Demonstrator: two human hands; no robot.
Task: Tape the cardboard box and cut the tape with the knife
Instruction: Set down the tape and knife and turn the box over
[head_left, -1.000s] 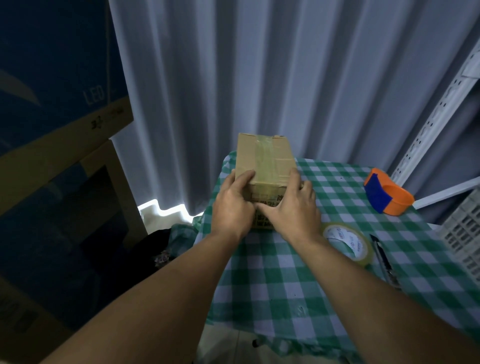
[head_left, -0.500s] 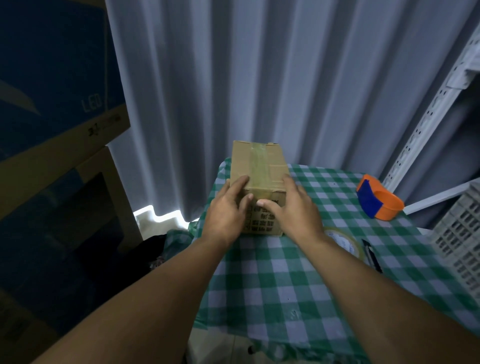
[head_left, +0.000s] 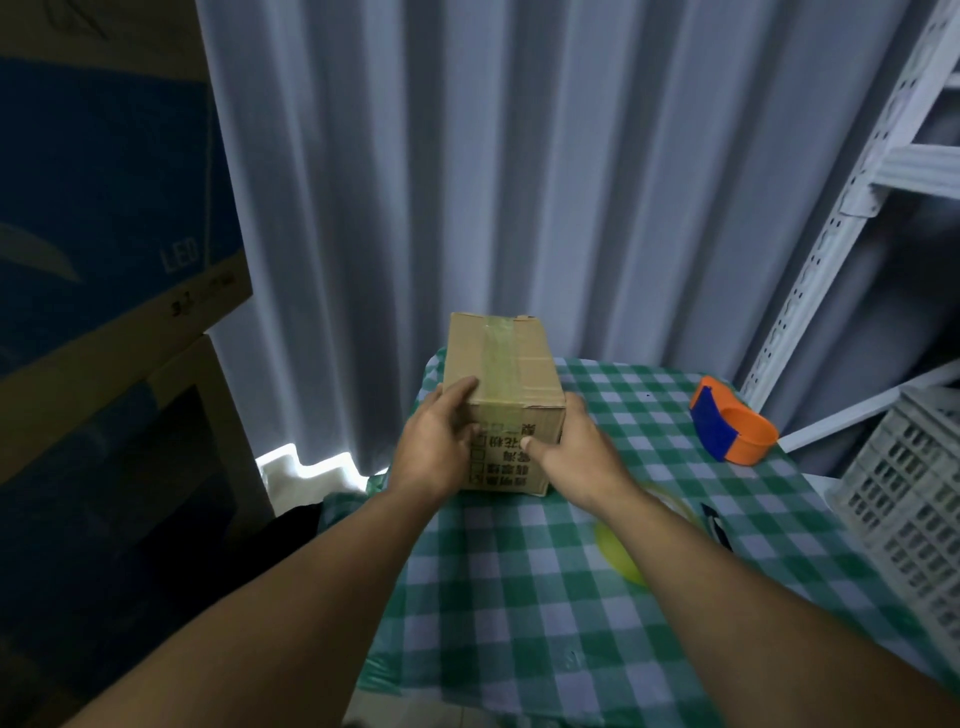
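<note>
A small cardboard box (head_left: 514, 364) stands at the far left corner of the checked table, with a strip of clear tape running down the middle of its top. My left hand (head_left: 434, 447) grips its near left corner, fingers over the top edge. My right hand (head_left: 576, 452) presses its right side, thumb on the printed front face. The tape roll (head_left: 621, 553) lies flat under my right forearm, mostly hidden. The dark knife (head_left: 717, 525) lies just right of that forearm.
The green-and-white checked tablecloth (head_left: 571, 623) covers a small table. An orange and blue tape dispenser (head_left: 730, 428) sits at the far right. A white plastic crate (head_left: 914, 499) and a metal shelf upright (head_left: 831, 239) stand to the right. Large boxes (head_left: 104, 260) stand left; a curtain hangs behind.
Both hands have slid apart from the box's front face to its left and right sides, uncovering the printed front. The view has tilted up slightly, so the table sits lower in frame.
</note>
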